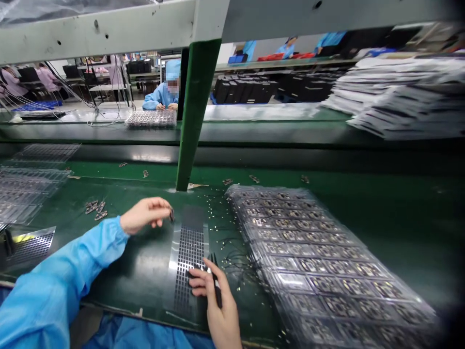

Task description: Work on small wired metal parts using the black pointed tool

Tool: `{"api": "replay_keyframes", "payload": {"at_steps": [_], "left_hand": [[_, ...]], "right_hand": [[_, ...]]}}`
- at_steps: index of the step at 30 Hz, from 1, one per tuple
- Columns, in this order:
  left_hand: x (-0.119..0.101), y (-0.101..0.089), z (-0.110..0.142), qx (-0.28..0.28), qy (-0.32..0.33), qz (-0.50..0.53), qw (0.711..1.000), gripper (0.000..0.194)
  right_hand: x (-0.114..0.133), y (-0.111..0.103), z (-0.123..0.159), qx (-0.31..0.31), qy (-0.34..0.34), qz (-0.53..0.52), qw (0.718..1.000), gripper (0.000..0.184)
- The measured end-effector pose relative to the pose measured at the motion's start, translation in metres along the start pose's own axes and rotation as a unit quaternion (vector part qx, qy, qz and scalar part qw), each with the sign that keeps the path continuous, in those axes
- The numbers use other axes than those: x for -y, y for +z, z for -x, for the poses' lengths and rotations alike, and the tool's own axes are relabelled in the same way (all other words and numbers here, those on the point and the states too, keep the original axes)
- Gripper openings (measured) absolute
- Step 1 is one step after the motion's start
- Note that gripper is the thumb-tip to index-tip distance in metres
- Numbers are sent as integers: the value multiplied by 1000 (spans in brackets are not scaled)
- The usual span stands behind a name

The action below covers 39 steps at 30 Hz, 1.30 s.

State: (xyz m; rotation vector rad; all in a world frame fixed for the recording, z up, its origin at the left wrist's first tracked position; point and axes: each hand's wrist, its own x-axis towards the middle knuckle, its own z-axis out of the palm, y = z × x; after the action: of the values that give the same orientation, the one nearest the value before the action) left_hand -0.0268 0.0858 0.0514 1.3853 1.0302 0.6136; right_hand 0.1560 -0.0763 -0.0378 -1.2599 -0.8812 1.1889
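Between its thumb and fingers my left hand (148, 214) pinches a small dark electronic part (172, 214), held above the bench left of the sticker sheet. My right hand (222, 303) grips black tweezers (217, 286), their tips pointing away from me over the sheet's right edge. The clear sheet with rows of small black stickers (189, 252) lies flat on the green bench between my hands. To the right, a stack of clear trays (327, 261) holds rows of similar small parts. A few loose parts (97, 208) lie beyond my left forearm.
A green post (198, 111) rises from the bench ahead. More clear trays (29, 189) and another sheet (34, 246) lie at left. Thin black wires (236, 257) and tiny bits are scattered beside the right stack. A co-worker (165, 92) sits across the line; white stacked material (399, 97) stands far right.
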Motion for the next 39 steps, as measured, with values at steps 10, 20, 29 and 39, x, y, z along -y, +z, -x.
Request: {"api": "replay_keyframes", "payload": {"at_steps": [10,20,29,39], "left_hand": [[42,56,42,206,31,-1,978,40],[57,62,40,144,-8,-64,987,30],[54,65,44,113,30,-81,990,19],[61,63,46,52,60,-131,988,17]], "right_hand": [[21,13,-4,98,106,-187,972,34],[8,19,5,-34,-25,40,998,22],[5,24,8,-32,-39,51,997,20],[6,22,7,-67,-37,48,996,17]]}}
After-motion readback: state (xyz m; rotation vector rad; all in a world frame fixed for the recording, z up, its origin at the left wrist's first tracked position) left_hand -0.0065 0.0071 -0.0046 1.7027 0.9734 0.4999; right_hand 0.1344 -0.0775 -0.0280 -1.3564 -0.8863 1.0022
